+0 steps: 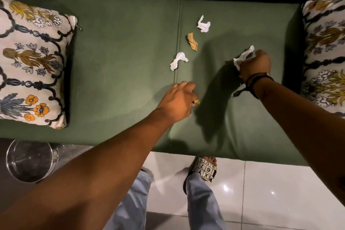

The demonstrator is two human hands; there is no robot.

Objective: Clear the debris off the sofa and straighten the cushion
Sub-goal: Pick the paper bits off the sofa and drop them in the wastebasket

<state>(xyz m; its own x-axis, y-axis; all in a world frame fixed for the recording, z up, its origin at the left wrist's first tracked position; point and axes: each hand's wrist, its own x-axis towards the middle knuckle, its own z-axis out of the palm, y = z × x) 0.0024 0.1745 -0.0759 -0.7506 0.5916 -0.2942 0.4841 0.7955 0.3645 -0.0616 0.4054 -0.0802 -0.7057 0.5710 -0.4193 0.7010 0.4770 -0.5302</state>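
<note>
Right hand point(254, 65) clenched on a crumpled white tissue point(243, 57) over the green sofa seat point(121, 43), left hand point(177, 101) fingers pinched together on a small tan scrap point(196, 102), two white paper scraps point(178, 60) and a brown wrapper point(192, 41) just beyond the left hand, floral cushion point(31, 63) far to its left, second floral cushion point(324, 52) just right of the right hand

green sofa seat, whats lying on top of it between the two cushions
Loose on the green fabric sofa seat: two crumpled white paper scraps and a tan dried leaf. The right hand grips another white scrap; anything beneath the hands is covered.
</note>
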